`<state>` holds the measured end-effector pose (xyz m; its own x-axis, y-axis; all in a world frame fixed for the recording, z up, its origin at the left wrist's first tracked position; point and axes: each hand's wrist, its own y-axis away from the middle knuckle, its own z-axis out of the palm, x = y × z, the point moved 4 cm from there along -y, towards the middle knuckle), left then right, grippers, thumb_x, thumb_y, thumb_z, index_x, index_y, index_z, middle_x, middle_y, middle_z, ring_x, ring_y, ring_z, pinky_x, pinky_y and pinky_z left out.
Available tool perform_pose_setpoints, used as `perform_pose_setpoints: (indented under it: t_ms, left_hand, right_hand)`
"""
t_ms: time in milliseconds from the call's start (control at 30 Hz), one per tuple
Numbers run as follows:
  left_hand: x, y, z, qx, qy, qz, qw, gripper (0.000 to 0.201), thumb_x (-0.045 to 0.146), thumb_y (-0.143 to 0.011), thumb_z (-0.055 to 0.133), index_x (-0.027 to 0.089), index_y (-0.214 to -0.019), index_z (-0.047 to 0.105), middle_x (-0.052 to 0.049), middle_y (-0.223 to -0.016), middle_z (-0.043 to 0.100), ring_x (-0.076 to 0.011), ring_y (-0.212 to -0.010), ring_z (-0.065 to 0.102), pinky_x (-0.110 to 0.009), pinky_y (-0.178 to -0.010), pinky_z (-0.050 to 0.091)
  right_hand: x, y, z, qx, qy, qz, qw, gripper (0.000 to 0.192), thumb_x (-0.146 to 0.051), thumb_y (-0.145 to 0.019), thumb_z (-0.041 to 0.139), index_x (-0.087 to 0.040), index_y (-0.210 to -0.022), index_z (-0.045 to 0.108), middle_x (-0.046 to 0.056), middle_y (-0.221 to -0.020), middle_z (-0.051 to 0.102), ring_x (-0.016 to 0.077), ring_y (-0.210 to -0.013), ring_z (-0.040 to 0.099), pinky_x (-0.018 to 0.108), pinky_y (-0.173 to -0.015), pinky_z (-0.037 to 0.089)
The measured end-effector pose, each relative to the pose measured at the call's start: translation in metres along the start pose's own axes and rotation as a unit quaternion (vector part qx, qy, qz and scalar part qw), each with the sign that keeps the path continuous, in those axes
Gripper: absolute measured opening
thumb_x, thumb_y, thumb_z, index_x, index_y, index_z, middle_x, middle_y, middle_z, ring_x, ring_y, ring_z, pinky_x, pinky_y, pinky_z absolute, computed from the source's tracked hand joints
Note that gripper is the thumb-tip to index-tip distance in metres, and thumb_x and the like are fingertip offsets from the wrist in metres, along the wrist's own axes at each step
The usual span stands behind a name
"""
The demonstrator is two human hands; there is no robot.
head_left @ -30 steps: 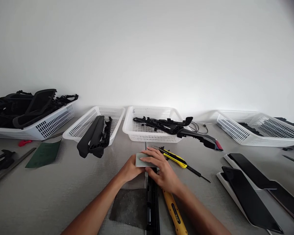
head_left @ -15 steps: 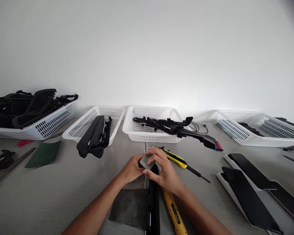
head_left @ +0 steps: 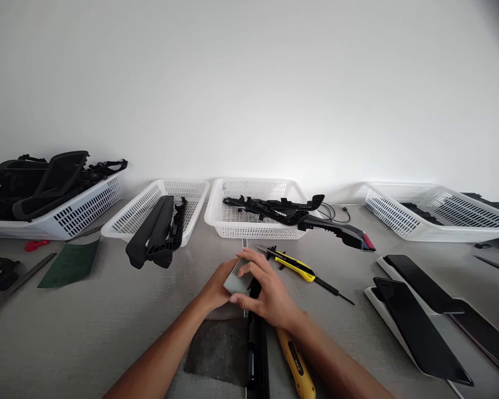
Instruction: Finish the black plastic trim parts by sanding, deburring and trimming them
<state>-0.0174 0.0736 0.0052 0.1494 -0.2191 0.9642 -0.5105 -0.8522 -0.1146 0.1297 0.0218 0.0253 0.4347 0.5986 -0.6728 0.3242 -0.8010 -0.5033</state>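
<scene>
A small pale grey-green block (head_left: 238,282) with rounded corners is between my two hands, above the table. My left hand (head_left: 219,285) closes on the block's left side, its fingertips mostly hidden behind it. From the right, my right hand (head_left: 268,291) grips the block, fingers bent over its top and thumb at its near edge. Just below my hands, a long black plastic part (head_left: 258,354) runs toward me; its far end is under my right hand. A dark, dusty sheet (head_left: 217,352) lies flat to its left. On its right rests a yellow-handled tool (head_left: 295,363).
A yellow utility knife (head_left: 295,266) and thin black screwdriver (head_left: 335,291) lie beyond my right hand. White baskets (head_left: 255,230) with black plastic parts line the wall. A green sheet (head_left: 70,265) is at left; black-topped flat pieces (head_left: 419,327) are at right.
The block has tilted and moved slightly left and down, showing more of its pale face. Both hands have shifted with it, and the view has turned a little.
</scene>
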Motion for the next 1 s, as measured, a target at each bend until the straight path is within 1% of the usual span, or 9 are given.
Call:
perform_pose_setpoints:
  t_ms: [167,233,400,467,567,633,833,900,1000]
  left_hand:
    - [-0.007,-0.001,0.006,-0.038,0.008,-0.018,0.999,0.025,0.035,-0.089,0.077,0.019,-0.108,0.073,0.002,-0.079,0.067,-0.0191,-0.072,0.061,-0.028,-0.065,0.046]
    - [-0.008,-0.002,0.006,-0.036,0.007,-0.011,0.999,0.026,0.033,-0.088,0.076,0.018,-0.110,0.073,0.000,-0.084,0.070,-0.0212,-0.078,0.064,-0.030,-0.069,0.049]
    - [-0.007,-0.005,0.002,-0.011,0.008,0.012,1.000,0.024,0.029,-0.088,0.071,0.019,-0.110,0.073,-0.008,-0.113,0.076,-0.0299,-0.109,0.068,-0.038,-0.092,0.054]
    - [-0.007,-0.005,0.001,-0.013,0.014,0.004,1.000,0.029,0.029,-0.087,0.073,0.020,-0.114,0.072,-0.007,-0.106,0.076,-0.0278,-0.102,0.068,-0.036,-0.088,0.054]
    - [-0.008,-0.004,0.001,-0.020,0.032,-0.025,0.999,0.033,0.033,-0.087,0.078,0.020,-0.116,0.069,-0.002,-0.090,0.072,-0.0218,-0.083,0.067,-0.030,-0.074,0.050]
    - [-0.010,-0.003,0.001,-0.018,0.061,-0.047,0.997,0.034,0.039,-0.089,0.080,0.020,-0.114,0.067,0.000,-0.086,0.071,-0.0201,-0.079,0.065,-0.028,-0.070,0.048]
    - [-0.014,-0.008,0.001,0.002,0.116,-0.048,0.992,0.047,0.054,-0.085,0.083,0.019,-0.110,0.065,-0.004,-0.096,0.071,-0.0222,-0.087,0.067,-0.030,-0.075,0.051]
    - [-0.015,-0.008,0.000,0.006,0.118,-0.049,0.992,0.047,0.057,-0.086,0.081,0.019,-0.110,0.064,-0.004,-0.094,0.071,-0.0210,-0.083,0.066,-0.029,-0.072,0.050]
    - [-0.016,-0.007,-0.001,0.004,0.114,-0.053,0.992,0.045,0.055,-0.089,0.081,0.020,-0.112,0.063,0.000,-0.083,0.068,-0.0169,-0.070,0.061,-0.027,-0.065,0.046]
  right_hand:
    - [0.022,0.003,-0.019,0.114,0.067,0.108,0.985,0.023,-0.042,-0.099,0.073,-0.026,-0.107,0.059,0.014,-0.149,0.061,0.0374,-0.147,0.050,0.060,-0.117,0.045]
    - [0.015,0.003,-0.016,0.093,0.076,0.095,0.988,0.023,-0.042,-0.098,0.073,-0.026,-0.109,0.058,0.014,-0.149,0.062,0.0376,-0.148,0.049,0.059,-0.117,0.045]
    - [-0.013,0.000,-0.002,-0.046,0.014,-0.018,0.999,0.034,-0.041,-0.093,0.080,-0.028,-0.116,0.058,0.008,-0.149,0.063,0.0333,-0.153,0.045,0.049,-0.122,0.043]
    - [-0.008,-0.001,-0.007,-0.039,0.005,-0.008,0.999,0.035,-0.039,-0.092,0.080,-0.028,-0.117,0.058,0.009,-0.149,0.063,0.0330,-0.150,0.047,0.050,-0.122,0.043]
    - [0.012,-0.001,-0.022,0.026,0.039,0.072,0.996,0.028,-0.034,-0.094,0.075,-0.026,-0.114,0.058,0.011,-0.145,0.064,0.0336,-0.139,0.056,0.053,-0.117,0.045]
    - [0.019,0.001,-0.028,0.056,0.060,0.112,0.990,0.025,-0.032,-0.093,0.073,-0.026,-0.112,0.058,0.012,-0.141,0.065,0.0333,-0.131,0.060,0.053,-0.112,0.048]
    - [-0.007,-0.003,-0.022,-0.030,0.027,0.005,0.999,0.032,-0.030,-0.086,0.079,-0.027,-0.110,0.058,0.010,-0.137,0.067,0.0333,-0.133,0.058,0.049,-0.110,0.049]
    - [-0.005,-0.004,-0.024,-0.030,0.027,0.009,0.999,0.031,-0.030,-0.086,0.080,-0.027,-0.108,0.058,0.010,-0.137,0.067,0.0334,-0.132,0.058,0.050,-0.110,0.049]
    - [0.007,-0.003,-0.029,0.003,0.046,0.065,0.997,0.027,-0.028,-0.088,0.075,-0.026,-0.108,0.057,0.011,-0.137,0.067,0.0332,-0.129,0.060,0.050,-0.108,0.049]
